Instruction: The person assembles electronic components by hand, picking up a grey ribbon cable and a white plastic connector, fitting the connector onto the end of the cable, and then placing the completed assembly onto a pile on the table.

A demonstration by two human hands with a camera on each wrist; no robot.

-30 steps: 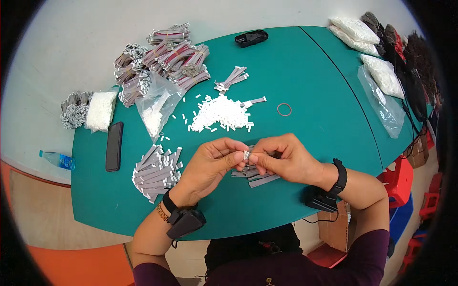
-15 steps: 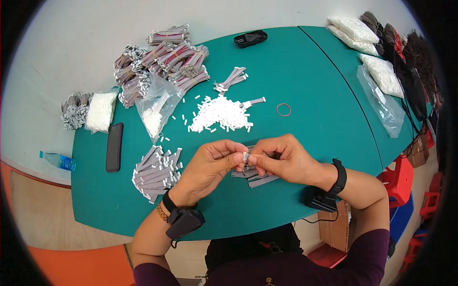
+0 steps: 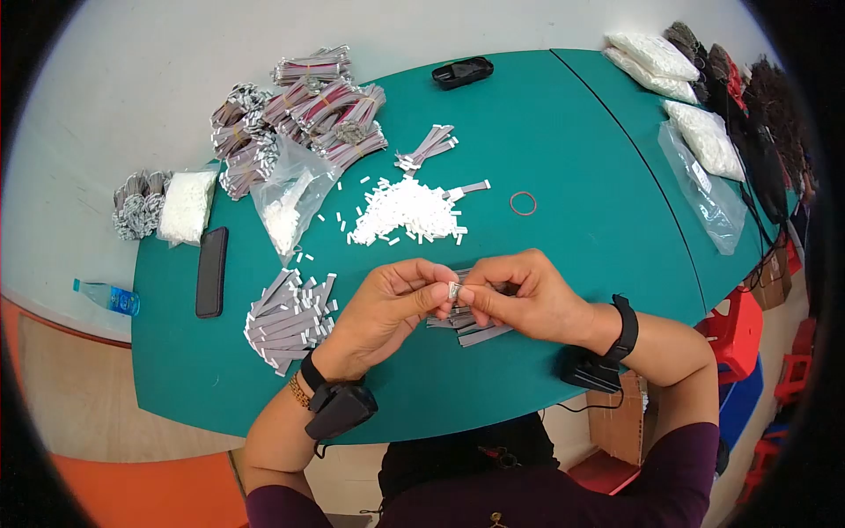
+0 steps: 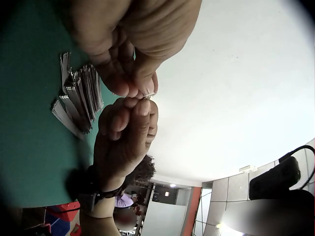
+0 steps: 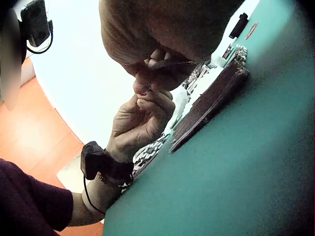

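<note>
Fingertip work over a green tabletop (image 3: 581, 255).
Left hand (image 3: 387, 304) and right hand (image 3: 533, 297) both pinch one small whitish rectangular connector (image 3: 453, 289); flat grey ribbon cables (image 3: 484, 334) lie at its five o'clock, a loose heap of tiny white plastic blocks (image 3: 409, 211) at eleven.

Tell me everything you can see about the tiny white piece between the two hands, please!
The tiny white piece looks boxy and like hard plastic, with little dark marks on the side facing the head camera. The left hand and the right hand pinch it together, up above the green table. They hide much of it, so I can't tell its full shape or whether anything joins it.
</note>
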